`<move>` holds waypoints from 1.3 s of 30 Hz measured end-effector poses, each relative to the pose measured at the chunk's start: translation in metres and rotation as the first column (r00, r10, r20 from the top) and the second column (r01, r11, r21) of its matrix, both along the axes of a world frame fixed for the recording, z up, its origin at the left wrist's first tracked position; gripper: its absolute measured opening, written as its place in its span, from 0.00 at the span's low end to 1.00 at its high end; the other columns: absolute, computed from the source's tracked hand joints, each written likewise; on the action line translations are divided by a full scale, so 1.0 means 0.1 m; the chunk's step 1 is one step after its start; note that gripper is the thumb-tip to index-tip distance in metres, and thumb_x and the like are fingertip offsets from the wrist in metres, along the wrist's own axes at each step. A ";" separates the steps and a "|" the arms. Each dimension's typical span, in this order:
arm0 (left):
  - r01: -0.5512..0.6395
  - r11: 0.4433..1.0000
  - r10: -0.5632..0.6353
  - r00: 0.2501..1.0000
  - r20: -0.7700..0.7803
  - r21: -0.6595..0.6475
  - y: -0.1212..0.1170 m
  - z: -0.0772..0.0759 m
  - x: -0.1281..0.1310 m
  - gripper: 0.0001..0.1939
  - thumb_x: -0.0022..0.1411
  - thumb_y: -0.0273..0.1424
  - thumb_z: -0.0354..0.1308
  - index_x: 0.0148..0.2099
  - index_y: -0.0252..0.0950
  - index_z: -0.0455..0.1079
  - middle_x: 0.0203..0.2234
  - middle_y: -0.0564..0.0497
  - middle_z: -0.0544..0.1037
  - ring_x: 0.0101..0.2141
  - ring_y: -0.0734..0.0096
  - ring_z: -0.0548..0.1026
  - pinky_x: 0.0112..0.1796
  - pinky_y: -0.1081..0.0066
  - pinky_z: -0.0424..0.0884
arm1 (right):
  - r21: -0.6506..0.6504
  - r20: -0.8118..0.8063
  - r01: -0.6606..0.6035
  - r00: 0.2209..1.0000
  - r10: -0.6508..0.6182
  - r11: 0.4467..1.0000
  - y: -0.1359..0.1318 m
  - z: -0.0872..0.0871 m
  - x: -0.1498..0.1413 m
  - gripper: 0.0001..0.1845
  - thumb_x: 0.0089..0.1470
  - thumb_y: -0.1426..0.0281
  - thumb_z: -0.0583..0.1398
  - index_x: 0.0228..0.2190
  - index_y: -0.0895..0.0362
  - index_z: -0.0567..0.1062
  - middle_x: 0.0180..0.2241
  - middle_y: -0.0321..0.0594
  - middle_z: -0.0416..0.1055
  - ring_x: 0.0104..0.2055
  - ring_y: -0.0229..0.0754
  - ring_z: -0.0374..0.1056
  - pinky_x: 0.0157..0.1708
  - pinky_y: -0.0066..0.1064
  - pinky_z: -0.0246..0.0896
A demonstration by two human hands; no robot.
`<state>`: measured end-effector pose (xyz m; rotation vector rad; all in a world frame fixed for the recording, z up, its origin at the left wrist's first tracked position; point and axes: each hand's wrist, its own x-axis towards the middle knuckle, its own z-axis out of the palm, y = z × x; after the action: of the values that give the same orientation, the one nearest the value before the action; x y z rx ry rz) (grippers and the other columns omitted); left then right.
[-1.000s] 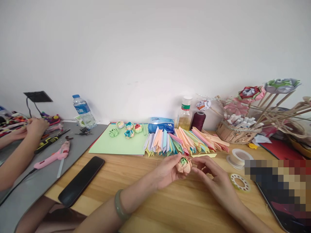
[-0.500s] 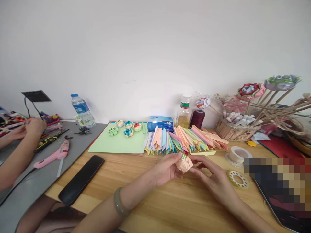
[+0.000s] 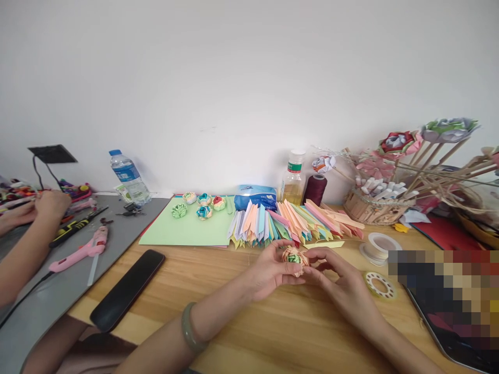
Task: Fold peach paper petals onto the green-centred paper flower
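Note:
A folded paper flower, peach outside with a green centre, is held above the wooden table between both hands. My left hand grips it from the left, thumb across its near side. From the right, my right hand pinches its edge with thumb and fingertips. The green middle faces up toward me. Just behind lie rows of folded paper strips in many colours. Several finished paper flowers rest on a pale green sheet at the back left.
At the left are a pink glue gun, a black phone and another person's hands. A basket, tape rolls and a tablet stand or lie at the right. A bottle and thread spool are behind.
The paper flower has been tipped so its green centre now faces me. My left thumb has moved down to its near side. The whole view has shifted slightly.

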<state>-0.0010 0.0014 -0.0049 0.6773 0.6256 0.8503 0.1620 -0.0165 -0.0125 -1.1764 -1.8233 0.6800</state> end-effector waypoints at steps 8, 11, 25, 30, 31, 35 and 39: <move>0.062 0.997 -0.061 0.998 -0.016 0.055 -0.01 0.00 0.01 0.24 0.36 0.22 0.66 0.38 0.35 0.64 0.34 0.52 0.68 0.32 0.76 0.69 0.33 0.71 0.65 | -0.051 -0.120 -0.038 0.992 0.032 0.998 0.01 0.00 0.01 0.08 0.50 0.64 0.58 0.34 0.54 0.70 0.38 0.41 0.69 0.40 0.43 0.65 0.39 0.34 0.63; 0.018 0.994 -0.017 1.000 -0.007 0.105 -0.03 0.00 0.03 0.27 0.34 0.20 0.66 0.40 0.36 0.63 0.34 0.53 0.68 0.32 0.78 0.68 0.33 0.74 0.64 | -0.007 -0.140 -0.012 0.990 0.011 1.000 0.01 -0.02 0.01 0.07 0.49 0.65 0.59 0.33 0.53 0.70 0.40 0.41 0.67 0.43 0.45 0.63 0.38 0.34 0.63; 0.158 0.978 -0.173 0.980 0.103 0.133 -0.02 -0.03 -0.03 0.12 0.55 0.36 0.53 0.43 0.39 0.63 0.38 0.49 0.64 0.34 0.75 0.65 0.27 0.70 0.72 | -0.019 -0.190 -0.012 0.982 0.008 1.000 0.03 0.05 0.02 0.06 0.49 0.64 0.58 0.27 0.53 0.73 0.32 0.40 0.69 0.38 0.43 0.66 0.39 0.33 0.62; 0.160 0.976 -0.166 0.986 0.033 0.146 -0.05 -0.02 -0.01 0.13 0.54 0.35 0.55 0.42 0.39 0.62 0.38 0.49 0.64 0.34 0.74 0.66 0.24 0.74 0.72 | 0.045 -0.162 0.040 0.986 -0.032 0.998 0.01 0.06 0.02 0.07 0.49 0.64 0.58 0.27 0.53 0.74 0.30 0.39 0.70 0.35 0.43 0.67 0.35 0.32 0.63; 0.150 0.978 -0.155 0.988 0.025 0.147 -0.06 -0.01 -0.01 0.14 0.54 0.35 0.55 0.43 0.39 0.62 0.38 0.49 0.64 0.34 0.74 0.66 0.24 0.75 0.72 | 0.061 -0.151 0.046 0.988 -0.036 0.997 0.00 0.06 0.02 0.07 0.49 0.64 0.58 0.28 0.53 0.74 0.30 0.39 0.70 0.35 0.43 0.67 0.34 0.32 0.63; 0.117 0.981 -0.121 0.992 0.019 0.154 -0.06 0.02 -0.01 0.16 0.52 0.35 0.57 0.43 0.40 0.62 0.38 0.49 0.65 0.34 0.74 0.67 0.23 0.77 0.72 | 0.093 -0.112 0.029 0.994 -0.019 0.995 -0.01 0.05 0.03 0.06 0.50 0.65 0.58 0.31 0.53 0.73 0.32 0.41 0.69 0.34 0.43 0.67 0.32 0.33 0.64; 0.130 0.978 -0.138 0.990 0.037 0.163 -0.05 0.00 -0.01 0.15 0.51 0.35 0.58 0.42 0.39 0.63 0.35 0.50 0.67 0.32 0.75 0.70 0.24 0.77 0.72 | 0.096 -0.099 0.015 0.995 -0.005 0.995 0.00 0.05 0.03 0.06 0.50 0.66 0.58 0.31 0.52 0.73 0.31 0.40 0.70 0.35 0.44 0.66 0.34 0.34 0.63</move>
<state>-0.0024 -0.0031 -0.0049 0.8334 0.4656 0.7940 0.1649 -0.0170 -0.0078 -1.0697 -1.7471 0.6259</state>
